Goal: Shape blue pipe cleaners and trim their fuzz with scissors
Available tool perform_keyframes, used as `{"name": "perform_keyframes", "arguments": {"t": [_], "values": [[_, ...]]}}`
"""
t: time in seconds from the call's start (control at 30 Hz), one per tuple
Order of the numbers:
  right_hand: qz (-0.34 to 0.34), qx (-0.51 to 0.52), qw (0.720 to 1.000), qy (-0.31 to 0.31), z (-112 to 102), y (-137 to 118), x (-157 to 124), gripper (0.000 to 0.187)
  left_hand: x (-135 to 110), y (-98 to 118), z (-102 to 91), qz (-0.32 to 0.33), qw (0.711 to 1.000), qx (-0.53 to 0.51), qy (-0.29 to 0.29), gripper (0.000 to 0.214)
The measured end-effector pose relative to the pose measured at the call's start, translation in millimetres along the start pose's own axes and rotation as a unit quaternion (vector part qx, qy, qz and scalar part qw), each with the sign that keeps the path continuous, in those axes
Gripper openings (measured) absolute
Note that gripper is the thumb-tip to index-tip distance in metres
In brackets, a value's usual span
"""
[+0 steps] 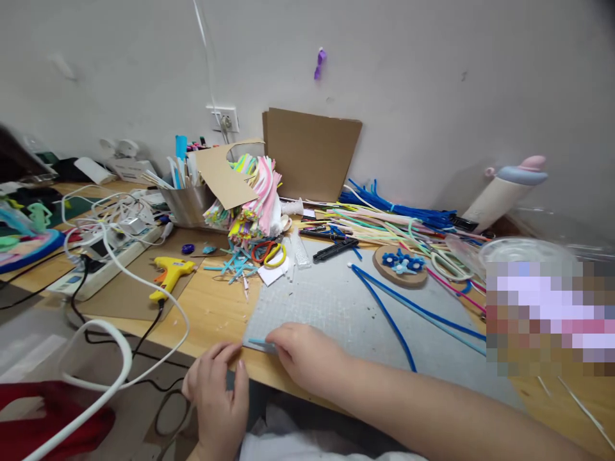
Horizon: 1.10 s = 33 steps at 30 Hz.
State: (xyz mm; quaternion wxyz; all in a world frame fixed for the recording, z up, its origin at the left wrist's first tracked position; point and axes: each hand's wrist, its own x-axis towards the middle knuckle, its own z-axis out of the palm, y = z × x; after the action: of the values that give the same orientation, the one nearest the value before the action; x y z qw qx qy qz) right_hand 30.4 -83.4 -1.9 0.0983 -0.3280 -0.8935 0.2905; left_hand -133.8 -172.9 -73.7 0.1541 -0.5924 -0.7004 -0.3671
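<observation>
My right hand [307, 355] is closed in a pinch on a short light blue pipe cleaner [258, 342] at the front left corner of the grey cutting mat [307, 307]. Beside it, at the table's front edge, my left hand [216, 390] has its thumb apart from loosely bent fingers, and nothing shows in it. Long blue pipe cleaners [384, 301] lie bent across the mat, with a lighter blue one [432, 321] between them. Behind these, blue flower shapes [402, 261] sit on a round piece of brown cardboard [406, 280].
A yellow glue gun [170, 276] and a white power strip [110, 266] with tangled cables lie left. Scissors [275, 255], cut blue scraps and bundled pipe cleaners [259, 198] stand behind the mat. At right are a clear plastic spool [528, 253] and a bottle [504, 192].
</observation>
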Motion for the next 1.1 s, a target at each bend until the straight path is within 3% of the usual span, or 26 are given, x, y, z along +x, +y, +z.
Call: {"name": "perform_keyframes", "arguments": {"t": [0.27, 0.43, 0.7, 1.1], "values": [[0.019, -0.016, 1.0, -0.004, 6.2, -2.4, 2.8, 0.028, -5.2, -6.1, 0.9, 0.028, 0.999, 0.01, -0.032, 0.032], [0.018, 0.025, 0.999, 0.02, 5.6, 0.7, 3.2, 0.027, -3.5, -7.0, -0.5, 0.045, 0.998, 0.012, -0.043, 0.036], [0.038, 0.083, 0.996, -0.003, 2.5, 17.8, 8.4, 0.029, -3.8, -4.3, 2.2, 0.04, 0.999, 0.023, -0.018, 0.033], [0.038, 0.014, 0.999, -0.013, -1.3, 7.5, 5.9, 0.025, -4.5, -4.6, 2.4, 0.034, 0.999, 0.026, -0.02, 0.033]]}}
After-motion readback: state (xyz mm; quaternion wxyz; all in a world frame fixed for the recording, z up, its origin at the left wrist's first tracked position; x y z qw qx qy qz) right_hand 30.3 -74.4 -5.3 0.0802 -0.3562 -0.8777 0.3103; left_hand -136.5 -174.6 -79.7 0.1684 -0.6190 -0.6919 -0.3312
